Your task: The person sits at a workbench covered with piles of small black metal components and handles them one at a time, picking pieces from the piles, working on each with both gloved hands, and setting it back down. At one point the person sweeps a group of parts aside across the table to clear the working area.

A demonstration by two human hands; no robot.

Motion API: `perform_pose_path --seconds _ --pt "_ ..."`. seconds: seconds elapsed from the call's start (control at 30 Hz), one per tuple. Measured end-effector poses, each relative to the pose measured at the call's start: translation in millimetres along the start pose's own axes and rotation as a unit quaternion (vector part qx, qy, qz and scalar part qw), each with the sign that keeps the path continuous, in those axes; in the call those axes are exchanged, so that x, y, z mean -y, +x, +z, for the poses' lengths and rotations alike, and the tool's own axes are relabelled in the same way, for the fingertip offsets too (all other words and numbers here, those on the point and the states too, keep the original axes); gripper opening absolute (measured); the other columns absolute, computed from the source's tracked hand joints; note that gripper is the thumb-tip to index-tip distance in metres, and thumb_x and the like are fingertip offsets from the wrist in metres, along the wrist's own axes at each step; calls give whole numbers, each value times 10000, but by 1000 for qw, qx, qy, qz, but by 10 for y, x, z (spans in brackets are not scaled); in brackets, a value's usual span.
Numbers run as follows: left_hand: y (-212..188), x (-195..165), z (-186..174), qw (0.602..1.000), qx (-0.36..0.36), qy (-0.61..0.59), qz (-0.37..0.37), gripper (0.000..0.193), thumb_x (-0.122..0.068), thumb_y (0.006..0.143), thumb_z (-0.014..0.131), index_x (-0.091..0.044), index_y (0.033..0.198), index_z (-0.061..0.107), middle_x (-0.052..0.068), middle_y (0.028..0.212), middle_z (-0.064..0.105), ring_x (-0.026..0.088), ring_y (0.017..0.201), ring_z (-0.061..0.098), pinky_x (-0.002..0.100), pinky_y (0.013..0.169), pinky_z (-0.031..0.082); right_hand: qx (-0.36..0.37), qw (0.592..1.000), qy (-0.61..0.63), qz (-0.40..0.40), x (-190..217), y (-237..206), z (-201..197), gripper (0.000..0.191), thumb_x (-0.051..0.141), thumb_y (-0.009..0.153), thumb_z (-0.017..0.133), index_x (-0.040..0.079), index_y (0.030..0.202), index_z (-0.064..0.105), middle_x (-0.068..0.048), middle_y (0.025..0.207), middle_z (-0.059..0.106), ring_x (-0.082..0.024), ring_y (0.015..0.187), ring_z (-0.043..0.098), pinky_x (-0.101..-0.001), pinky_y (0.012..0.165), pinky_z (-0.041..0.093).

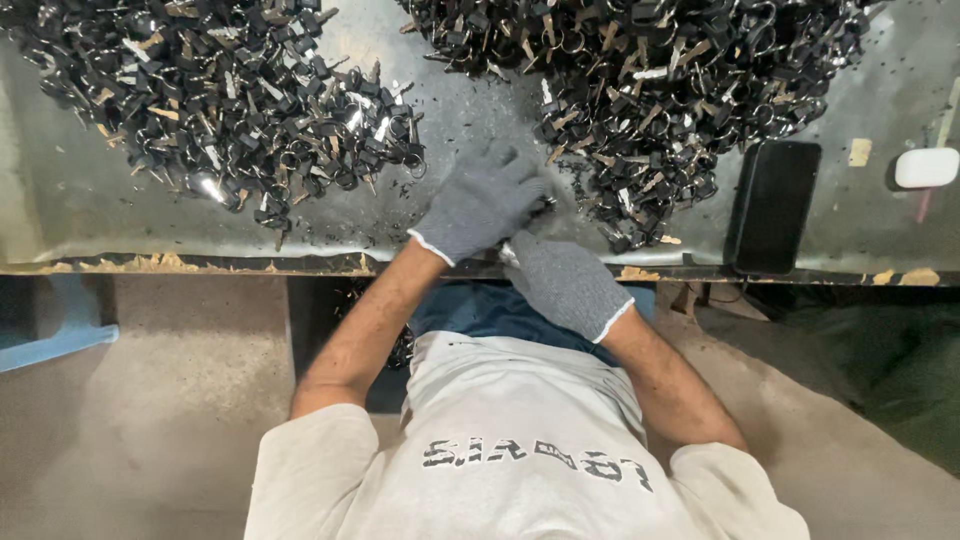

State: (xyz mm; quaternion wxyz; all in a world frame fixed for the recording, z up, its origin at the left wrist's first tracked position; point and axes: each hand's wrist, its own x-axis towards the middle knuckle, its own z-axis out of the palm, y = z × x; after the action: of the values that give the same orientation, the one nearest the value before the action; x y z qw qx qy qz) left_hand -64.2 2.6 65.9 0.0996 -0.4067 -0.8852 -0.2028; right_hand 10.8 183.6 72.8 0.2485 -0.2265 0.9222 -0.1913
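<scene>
Resting together on the metal table point(80, 200), gloved left hand point(482, 205) and right hand point(565, 283) pinch a small part, unclear; black keys point(660, 110) heaped beyond.

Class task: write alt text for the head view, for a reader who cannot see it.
Two grey-gloved hands, left and right, meet at the near edge of a metal table, between two heaps of small black parts. A dark phone lies at the right.
</scene>
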Motion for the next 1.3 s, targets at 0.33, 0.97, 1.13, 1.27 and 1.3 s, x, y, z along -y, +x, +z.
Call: perform_pose_path --seconds 0.33,0.97,1.13,1.27,1.3 --pt "-335 -336 247 905 25 -225 -361 427 -206 827 747 -84 1226 655 85 912 729 283 808 712 418 719 552 -173 980 -18 97 -195 -128 134 390 265 964 663 -28 1205 575 -260 911 691 -408 753 715 -497 625 577" --pt "-355 -300 355 974 -11 -117 -196 144 -127 894 677 -57 1017 650 151 911 645 373 904 631 512 842 480 -142 978 -143 57 -252 90 38 249 167 969 586 10 1161 610 -166 815 698 -333 644 718 -460 523 579" --pt "-306 -261 327 967 41 -133 -215 144 -129 883 669 -57 1008 660 169 936 663 395 937 641 516 860 493 -195 957 -202 73 -117 60 -14 288 171 961 597 -1 1192 606 -163 850 701 -303 599 712 -432 461 562" --pt "-344 -314 354 973 -10 -112 -202 250 -136 884 670 -20 1105 647 182 972 655 400 955 628 516 848 486 -101 984 -129 74 -248 94 -117 519 227 1003 593 -35 1438 486 -129 798 699 -303 630 717 -429 533 561" --pt "-366 -323 359 970 -10 -114 -213 281 -136 877 670 -11 1127 641 180 974 651 393 959 628 515 853 487 -67 993 -80 62 -289 91 -140 653 262 1013 598 -63 1554 431 -116 761 700 -306 624 713 -444 554 554"
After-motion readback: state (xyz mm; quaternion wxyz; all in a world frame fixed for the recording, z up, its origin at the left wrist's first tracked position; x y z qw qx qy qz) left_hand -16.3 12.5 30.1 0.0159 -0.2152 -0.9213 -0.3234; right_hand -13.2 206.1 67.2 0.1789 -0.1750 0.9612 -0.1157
